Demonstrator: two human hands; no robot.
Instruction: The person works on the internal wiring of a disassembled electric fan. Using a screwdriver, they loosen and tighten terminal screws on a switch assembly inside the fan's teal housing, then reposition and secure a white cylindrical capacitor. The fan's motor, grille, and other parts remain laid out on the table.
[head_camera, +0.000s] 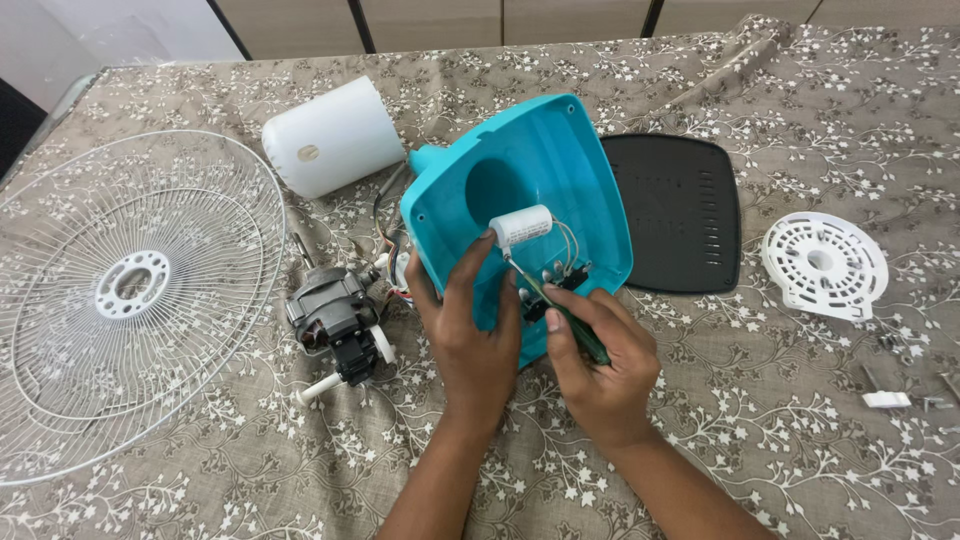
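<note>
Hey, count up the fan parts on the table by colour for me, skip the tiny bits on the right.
White: 4, the wire guard, the cylindrical cover, the round vented disc, the small capacitor
Turquoise: 1, the base shell
Black: 1, the flat vented plate
Grey metal: 1, the motor
Total: 7

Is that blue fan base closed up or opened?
Opened: the turquoise base shell shows its hollow inside and wires, and its black cover plate lies apart on the tablecloth.
</note>
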